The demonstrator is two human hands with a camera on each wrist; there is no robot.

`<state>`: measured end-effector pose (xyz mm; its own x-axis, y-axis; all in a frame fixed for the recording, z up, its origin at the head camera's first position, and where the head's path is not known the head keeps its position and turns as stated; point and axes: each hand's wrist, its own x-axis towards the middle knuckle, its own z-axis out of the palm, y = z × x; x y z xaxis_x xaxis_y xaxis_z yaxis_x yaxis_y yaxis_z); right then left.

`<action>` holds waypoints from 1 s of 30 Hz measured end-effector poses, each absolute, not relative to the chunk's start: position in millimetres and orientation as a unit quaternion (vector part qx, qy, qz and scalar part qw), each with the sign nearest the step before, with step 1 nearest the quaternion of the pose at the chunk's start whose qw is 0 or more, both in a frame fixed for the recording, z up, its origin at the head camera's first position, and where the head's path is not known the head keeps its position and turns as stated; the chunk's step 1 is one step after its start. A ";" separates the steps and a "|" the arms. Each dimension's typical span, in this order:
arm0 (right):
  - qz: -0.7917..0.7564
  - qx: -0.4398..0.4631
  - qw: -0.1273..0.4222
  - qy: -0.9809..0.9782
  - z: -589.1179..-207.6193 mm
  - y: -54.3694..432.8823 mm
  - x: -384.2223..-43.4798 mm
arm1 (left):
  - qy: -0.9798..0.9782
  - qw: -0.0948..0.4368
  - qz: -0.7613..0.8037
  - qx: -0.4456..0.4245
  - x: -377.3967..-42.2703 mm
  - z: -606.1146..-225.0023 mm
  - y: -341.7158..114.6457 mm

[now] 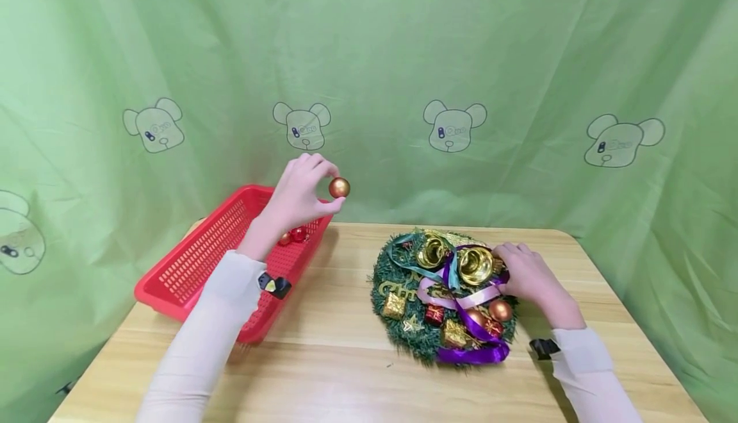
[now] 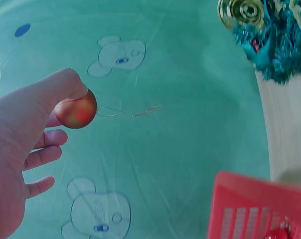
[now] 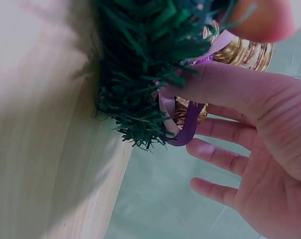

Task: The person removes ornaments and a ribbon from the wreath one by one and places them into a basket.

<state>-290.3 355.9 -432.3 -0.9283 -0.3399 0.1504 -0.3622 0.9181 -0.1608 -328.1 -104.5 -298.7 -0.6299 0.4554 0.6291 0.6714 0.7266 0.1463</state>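
My left hand (image 1: 302, 186) pinches a shiny copper-gold bauble (image 1: 339, 187) between thumb and fingers, raised over the far right corner of the red basket (image 1: 193, 247). In the left wrist view a thin gold hanging loop (image 2: 148, 111) trails from the bauble. On the table lies a green tinsel wreath (image 1: 383, 269) with gold bells (image 1: 476, 265), small gift boxes, copper baubles (image 1: 500, 310) and purple ribbon (image 1: 475, 354). My right hand (image 1: 530, 277) grips the wreath's right edge, thumb by the ribbon in the right wrist view; its index fingertip is hidden.
Red baubles (image 1: 298, 234) lie inside the far end of the basket, which stands at the left of the wooden table (image 1: 340, 359). A green curtain (image 1: 369, 45) with printed bear heads hangs behind the table and along both sides.
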 end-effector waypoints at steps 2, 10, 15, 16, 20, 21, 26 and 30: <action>0.093 0.180 0.061 -0.977 -432.4 356.3 -289.7 | -0.883 0.293 -0.188 -0.315 -328.6 -298.0 -111.6; 0.094 0.179 0.061 -0.978 -433.0 356.5 -289.5 | -0.885 0.300 -0.180 -0.307 -330.5 -299.5 -131.1; 0.095 0.177 0.058 -0.978 -433.1 356.9 -290.5 | -0.879 0.317 -0.176 -0.309 -336.3 -306.7 -142.7; 0.095 0.177 0.057 -0.978 -433.6 356.8 -290.9 | -0.877 0.322 -0.176 -0.309 -337.1 -308.1 -145.1; 0.095 0.177 0.056 -0.978 -434.3 356.9 -291.5 | -0.871 0.340 -0.175 -0.307 -341.4 -312.1 -154.3; 0.095 0.177 0.056 -0.978 -434.2 356.9 -291.4 | -0.870 0.344 -0.174 -0.306 -342.5 -312.9 -156.8; 0.097 0.177 0.054 -0.978 -433.7 356.9 -291.4 | -0.871 0.353 -0.172 -0.293 -347.3 -318.3 -170.3; 0.098 0.175 0.052 -0.978 -434.0 357.0 -292.5 | -0.879 0.350 -0.169 -0.275 -350.6 -324.2 -181.5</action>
